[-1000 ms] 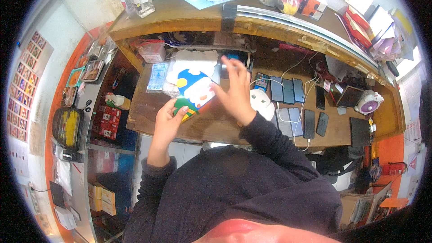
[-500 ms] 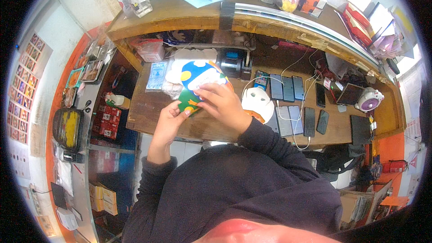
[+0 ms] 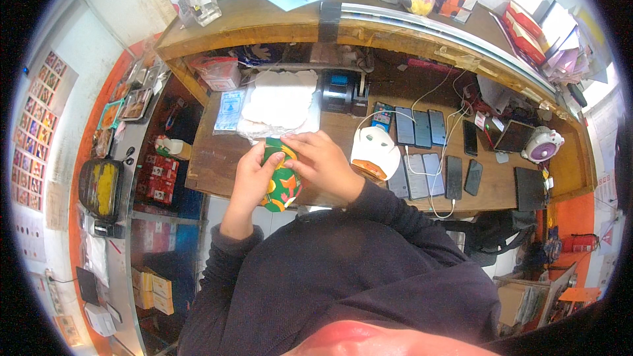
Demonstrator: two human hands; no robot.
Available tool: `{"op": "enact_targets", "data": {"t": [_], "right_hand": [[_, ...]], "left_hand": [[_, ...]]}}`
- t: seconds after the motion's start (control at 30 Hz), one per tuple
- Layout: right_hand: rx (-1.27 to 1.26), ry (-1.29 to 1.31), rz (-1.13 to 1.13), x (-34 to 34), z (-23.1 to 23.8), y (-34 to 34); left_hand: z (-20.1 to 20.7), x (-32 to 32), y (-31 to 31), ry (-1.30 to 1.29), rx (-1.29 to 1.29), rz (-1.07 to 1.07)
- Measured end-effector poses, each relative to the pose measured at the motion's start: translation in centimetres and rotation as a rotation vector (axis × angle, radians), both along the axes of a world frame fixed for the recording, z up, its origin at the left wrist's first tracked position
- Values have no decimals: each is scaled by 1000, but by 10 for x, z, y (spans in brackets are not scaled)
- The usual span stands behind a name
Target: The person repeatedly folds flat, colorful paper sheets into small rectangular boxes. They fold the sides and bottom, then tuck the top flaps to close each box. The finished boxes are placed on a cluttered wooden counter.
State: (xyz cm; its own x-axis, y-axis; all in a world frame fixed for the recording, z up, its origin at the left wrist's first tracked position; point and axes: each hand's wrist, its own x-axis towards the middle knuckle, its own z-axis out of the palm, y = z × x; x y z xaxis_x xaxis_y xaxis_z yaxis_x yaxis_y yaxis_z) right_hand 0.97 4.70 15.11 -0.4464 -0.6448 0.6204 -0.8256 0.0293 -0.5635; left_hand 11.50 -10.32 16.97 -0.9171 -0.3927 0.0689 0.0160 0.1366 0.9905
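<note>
A green printed piece point(image 3: 282, 192) with yellow, orange and pink figures hangs between my hands in front of the desk's near edge. I cannot tell whether it is paper or cloth. My left hand point(image 3: 249, 178) pinches its left side with thumb and fingers. The fingers of my right hand point(image 3: 324, 166) close on its upper right part. Just beyond my hands lie white sheets with a wavy edge point(image 3: 280, 102) on clear plastic. Right of my right hand sits a white duck-like face piece point(image 3: 372, 148) with an orange beak.
Several phones point(image 3: 422, 175) with white cables point(image 3: 443, 142) cover the desk's right side. A black tape dispenser-like device point(image 3: 343, 92) stands behind the white sheets, beside a blue-and-white packet point(image 3: 229, 111). A raised wooden shelf point(image 3: 264, 29) spans the back. A small white-and-purple fan point(image 3: 542, 147) stands far right.
The printed piece has come down and nearer my body, its blue dotted part no longer showing. My right hand has moved slightly down, uncovering the white sheets.
</note>
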Motion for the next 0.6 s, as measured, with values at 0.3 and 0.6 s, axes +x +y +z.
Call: {"op": "enact_targets", "data": {"t": [0.3,0.6], "right_hand": [[-57,-478,158,8,-10,0],[-216,-244,-35,-8,0,6]], "left_hand": [[9,-3,4,142,-578,378],[-18,25,-12,25,676,-109]]}}
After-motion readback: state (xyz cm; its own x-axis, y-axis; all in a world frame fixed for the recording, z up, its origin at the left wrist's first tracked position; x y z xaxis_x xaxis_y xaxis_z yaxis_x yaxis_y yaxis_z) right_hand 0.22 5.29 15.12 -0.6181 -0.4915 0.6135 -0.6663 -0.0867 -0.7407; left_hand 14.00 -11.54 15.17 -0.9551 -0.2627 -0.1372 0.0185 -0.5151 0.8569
